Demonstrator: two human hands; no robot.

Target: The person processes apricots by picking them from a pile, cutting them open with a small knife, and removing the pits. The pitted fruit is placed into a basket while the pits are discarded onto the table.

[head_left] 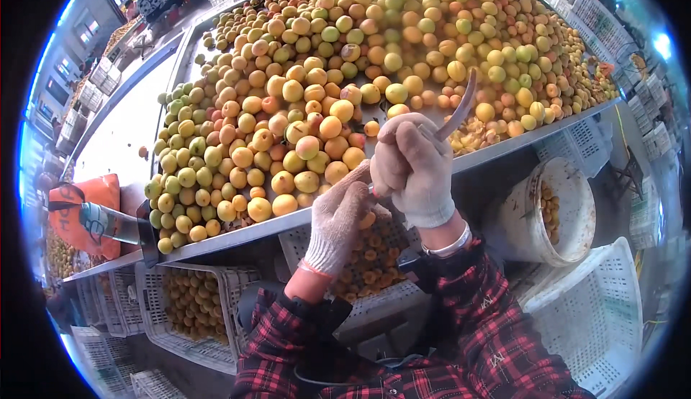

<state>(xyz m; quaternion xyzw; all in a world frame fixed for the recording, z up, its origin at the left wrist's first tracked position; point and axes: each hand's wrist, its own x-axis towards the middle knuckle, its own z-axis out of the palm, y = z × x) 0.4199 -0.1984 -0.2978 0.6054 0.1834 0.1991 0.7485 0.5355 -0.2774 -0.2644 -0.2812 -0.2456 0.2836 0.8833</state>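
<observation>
My right hand (414, 172), in a pale knitted glove, is closed in a fist around a slim curved knife (461, 107). Its curved end rises from the fist toward the upper right, over the table edge. My left hand (338, 219), gloved too, meets the right one, fingers bent and close together. A small red bit shows where the hands meet; whether the left fingers hold anything is hidden. Just beyond both hands, a large heap of yellow, orange and green apricots (306, 147) covers the metal-edged table (497, 151). Some crushed fruit pulp (468, 138) lies right of the knife.
Below my hands stands a crate of halved apricots (414, 300). Another fruit crate (234, 305) is at left. A dirty white bucket (579, 215) with fruit and a white plastic crate (586, 313) stand at right. An orange bag (86, 219) sits at the left table end.
</observation>
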